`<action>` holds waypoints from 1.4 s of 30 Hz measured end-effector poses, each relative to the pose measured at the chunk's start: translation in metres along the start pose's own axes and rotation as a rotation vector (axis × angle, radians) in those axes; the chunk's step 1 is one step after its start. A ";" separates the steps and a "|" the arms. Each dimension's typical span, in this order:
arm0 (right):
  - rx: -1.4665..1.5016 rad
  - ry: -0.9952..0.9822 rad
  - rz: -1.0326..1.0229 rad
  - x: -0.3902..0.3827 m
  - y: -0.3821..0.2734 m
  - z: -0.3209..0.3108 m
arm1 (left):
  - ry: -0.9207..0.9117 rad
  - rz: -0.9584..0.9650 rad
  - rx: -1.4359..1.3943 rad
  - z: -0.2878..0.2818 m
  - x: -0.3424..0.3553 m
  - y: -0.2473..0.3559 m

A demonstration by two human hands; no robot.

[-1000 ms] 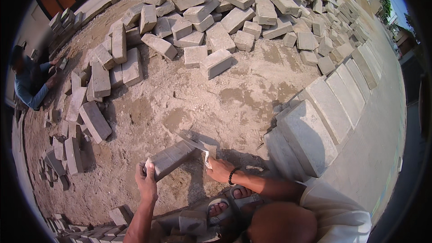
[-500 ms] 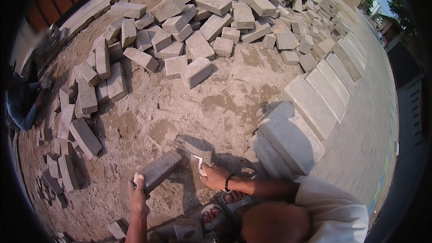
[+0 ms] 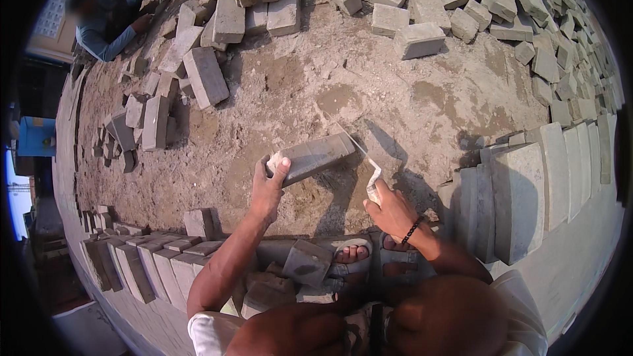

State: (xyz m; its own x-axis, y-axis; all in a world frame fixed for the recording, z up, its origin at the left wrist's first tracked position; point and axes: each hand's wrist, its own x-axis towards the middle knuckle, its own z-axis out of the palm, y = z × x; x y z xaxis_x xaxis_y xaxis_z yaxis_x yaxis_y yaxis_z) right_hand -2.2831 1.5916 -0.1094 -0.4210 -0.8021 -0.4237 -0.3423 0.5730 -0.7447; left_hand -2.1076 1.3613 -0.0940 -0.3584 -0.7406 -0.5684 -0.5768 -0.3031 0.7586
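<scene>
My left hand point(image 3: 269, 188) grips the left end of a long grey brick point(image 3: 313, 157), with the thumb on top. The brick is held above the sandy ground, its right end tilted slightly up. A pale lump point(image 3: 277, 160) shows beside the thumb; I cannot tell what it is. My right hand point(image 3: 392, 214), a dark beaded bracelet at its wrist, is closed round the handle of a trowel point(image 3: 374, 175). Its thin blade is seen edge-on, close to the brick's right end; whether they touch, I cannot tell.
Loose bricks point(image 3: 422, 41) are heaped beyond me and to the left. Stacked slabs point(image 3: 517, 198) stand at my right, and a row of bricks point(image 3: 165, 270) at near left. By my sandalled feet lies a brick point(image 3: 308, 260). Another person point(image 3: 112, 23) crouches at far left.
My view has swung to the left, bringing the other person and the near row of bricks into sight. The brick now lies more level, and the trowel blade is nearer its right end.
</scene>
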 end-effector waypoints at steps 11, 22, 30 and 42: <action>-0.004 0.019 0.110 0.024 0.071 0.014 | 0.063 0.019 0.005 0.034 -0.007 -0.002; 0.064 0.015 0.095 0.023 0.070 0.032 | 0.029 -0.005 0.057 0.027 -0.004 0.007; 0.042 -0.169 -0.138 -0.017 0.026 0.034 | 0.016 0.168 -0.014 0.033 -0.007 -0.006; 0.007 -0.007 0.056 -0.047 0.015 -0.030 | -0.229 0.743 0.665 0.012 -0.036 -0.007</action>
State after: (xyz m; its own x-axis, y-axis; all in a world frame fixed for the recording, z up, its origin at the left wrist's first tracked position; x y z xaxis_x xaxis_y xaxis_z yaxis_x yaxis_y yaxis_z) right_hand -2.2942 1.6432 -0.0853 -0.4336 -0.7699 -0.4682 -0.3127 0.6159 -0.7231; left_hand -2.0997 1.3976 -0.0831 -0.8831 -0.4518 -0.1265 -0.4168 0.6318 0.6535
